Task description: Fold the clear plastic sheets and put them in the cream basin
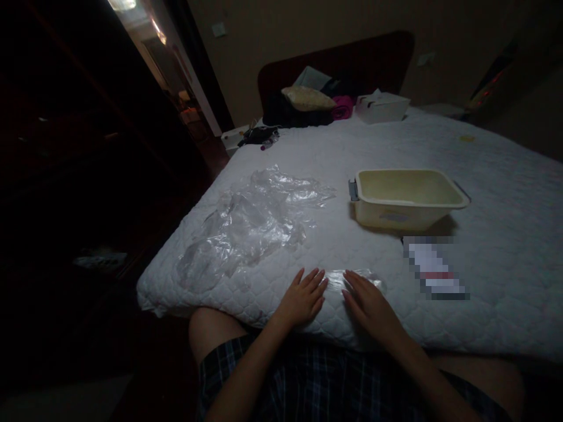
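A folded clear plastic bag (336, 280) lies flat near the front edge of the bed. My left hand (304, 296) rests at its left end, palm down with the fingers stretched out. On its right part lies my right hand (366, 302), also flat, fingers extended and slightly apart. Parts of the bag are hidden under both hands. Beyond my left hand spreads a loose heap of crumpled clear plastic bags (255, 220).
A cream plastic bin (409, 214) with grey handles stands on the white quilted bed (497, 275). In front of it lies a pixelated flat object (433, 268). Clothes, a pillow (308, 98) and a white box (382, 108) sit by the headboard (343, 55).
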{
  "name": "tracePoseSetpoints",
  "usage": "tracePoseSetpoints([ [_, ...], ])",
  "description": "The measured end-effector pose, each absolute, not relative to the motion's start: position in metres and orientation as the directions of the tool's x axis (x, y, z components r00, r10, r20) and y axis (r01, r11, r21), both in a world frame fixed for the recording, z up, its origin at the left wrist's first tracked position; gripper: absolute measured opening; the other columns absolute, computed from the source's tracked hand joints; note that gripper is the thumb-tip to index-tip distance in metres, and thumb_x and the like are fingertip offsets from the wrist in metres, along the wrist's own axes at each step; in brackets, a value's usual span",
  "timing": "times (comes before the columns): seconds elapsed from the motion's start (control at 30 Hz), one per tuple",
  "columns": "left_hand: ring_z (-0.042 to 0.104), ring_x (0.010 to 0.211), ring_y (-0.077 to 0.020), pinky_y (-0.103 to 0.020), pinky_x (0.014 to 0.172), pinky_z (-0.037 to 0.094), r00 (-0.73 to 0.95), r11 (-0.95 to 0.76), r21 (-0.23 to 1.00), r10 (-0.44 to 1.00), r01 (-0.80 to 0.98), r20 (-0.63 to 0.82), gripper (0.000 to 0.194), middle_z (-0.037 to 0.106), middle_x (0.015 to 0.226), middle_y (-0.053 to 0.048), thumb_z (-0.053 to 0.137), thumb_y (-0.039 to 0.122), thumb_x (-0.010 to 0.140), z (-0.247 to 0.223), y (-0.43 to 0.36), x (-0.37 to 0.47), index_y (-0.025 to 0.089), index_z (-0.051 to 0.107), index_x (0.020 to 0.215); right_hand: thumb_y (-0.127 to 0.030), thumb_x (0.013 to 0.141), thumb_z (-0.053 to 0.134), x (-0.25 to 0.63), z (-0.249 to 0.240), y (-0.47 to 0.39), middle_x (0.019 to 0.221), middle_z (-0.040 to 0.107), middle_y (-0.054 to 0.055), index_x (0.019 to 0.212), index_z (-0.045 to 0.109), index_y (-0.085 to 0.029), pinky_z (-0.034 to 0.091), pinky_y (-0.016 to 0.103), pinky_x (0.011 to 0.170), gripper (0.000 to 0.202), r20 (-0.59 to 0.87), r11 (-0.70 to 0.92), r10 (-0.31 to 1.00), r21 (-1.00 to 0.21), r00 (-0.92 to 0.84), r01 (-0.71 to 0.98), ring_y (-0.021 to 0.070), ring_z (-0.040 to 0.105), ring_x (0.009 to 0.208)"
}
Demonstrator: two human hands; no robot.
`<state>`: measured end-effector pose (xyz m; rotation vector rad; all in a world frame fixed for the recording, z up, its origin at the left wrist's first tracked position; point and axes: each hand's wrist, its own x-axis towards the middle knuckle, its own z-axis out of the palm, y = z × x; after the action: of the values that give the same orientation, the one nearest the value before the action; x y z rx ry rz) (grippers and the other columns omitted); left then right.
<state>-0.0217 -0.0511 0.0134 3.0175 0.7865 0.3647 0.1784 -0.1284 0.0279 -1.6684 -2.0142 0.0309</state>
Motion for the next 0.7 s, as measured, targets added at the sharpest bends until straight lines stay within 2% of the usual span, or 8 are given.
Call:
tracePoseSetpoints([
  [0.1,0.023,0.134,-0.0211,-0.046,0.110,0.015,0.840,-0.869,0.047,0.489,0.493,0.234,0.047,0.034,0.142,-0.007,0.036,0.035,0.090,0.009,-0.052,-0.021,0.018,0.035,0.134,-0.030,0.089,0.037,0.157,0.046,-0.123,0.131,0.048,0.017,0.127,0.047,-0.010,0.026,0.047,0.106,0.044,0.427,0.289,0.887,-0.221,-0.175,0.931,0.0256,0.038,0.126],
  [0.2,0.020,0.135,-0.0226,-0.047,0.110,0.014,0.814,-0.844,0.038,0.527,0.535,0.244,0.050,0.033,0.143,-0.007,0.038,0.038,0.089,0.005,-0.053,-0.022,0.018,0.035,0.134,-0.035,0.089,0.037,0.139,0.040,-0.113,0.139,0.038,0.015,0.133,0.039,-0.008,0.025,0.043,0.107,0.052,0.362,0.374,0.884,-0.164,-0.297,0.913,0.0239,0.029,0.131],
  [0.33,0.019,0.135,-0.0235,-0.047,0.110,0.016,0.778,-0.812,0.031,0.569,0.583,0.266,0.052,0.029,0.144,-0.007,0.036,0.040,0.090,0.003,-0.055,-0.024,0.017,0.033,0.135,-0.045,0.088,0.037,0.145,0.010,-0.102,0.140,0.036,0.015,0.137,0.033,-0.010,0.027,0.047,0.105,0.061,0.290,0.405,0.890,-0.151,-0.352,0.902,0.0249,0.028,0.132],
  [0.5,0.021,0.135,-0.0230,-0.049,0.109,0.018,0.786,-0.815,0.036,0.568,0.578,0.244,0.053,0.027,0.145,-0.006,0.035,0.038,0.090,0.006,-0.056,-0.024,0.018,0.026,0.138,-0.045,0.088,0.038,0.175,0.000,-0.099,0.144,0.030,0.011,0.140,0.027,-0.015,0.025,0.043,0.107,0.061,0.257,0.521,0.843,-0.164,-0.473,0.838,0.0215,0.023,0.133],
  [0.7,0.022,0.134,-0.0224,-0.048,0.109,0.019,0.784,-0.814,0.038,0.570,0.580,0.245,0.050,0.029,0.145,-0.006,0.034,0.037,0.091,0.007,-0.057,-0.025,0.019,0.030,0.137,-0.044,0.089,0.038,0.206,0.003,-0.103,0.145,0.029,0.008,0.140,0.027,-0.019,0.026,0.043,0.107,0.058,0.217,0.454,0.884,-0.193,-0.414,0.870,0.0215,0.023,0.133],
])
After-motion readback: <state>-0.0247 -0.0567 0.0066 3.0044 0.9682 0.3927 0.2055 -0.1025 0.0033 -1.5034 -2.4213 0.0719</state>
